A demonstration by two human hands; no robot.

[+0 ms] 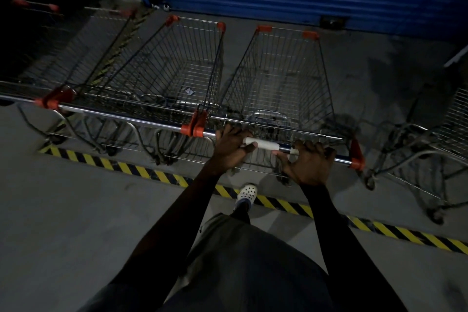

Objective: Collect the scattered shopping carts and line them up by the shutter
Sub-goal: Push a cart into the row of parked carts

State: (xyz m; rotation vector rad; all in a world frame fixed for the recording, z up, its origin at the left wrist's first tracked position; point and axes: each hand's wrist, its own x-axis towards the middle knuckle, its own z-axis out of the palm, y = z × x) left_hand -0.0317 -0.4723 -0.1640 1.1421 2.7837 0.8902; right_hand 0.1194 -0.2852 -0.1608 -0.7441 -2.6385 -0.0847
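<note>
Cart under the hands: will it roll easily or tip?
Probably rolls easily: the cart is empty wire mesh on small wheels. Unlikely to tip with the left hand and right hand gripping its handle. It may snag the next cart, close beside it.

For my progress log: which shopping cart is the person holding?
The shopping cart with the white-wrapped handle: left hand and right hand grip it; neighbouring carts are untouched.
</note>
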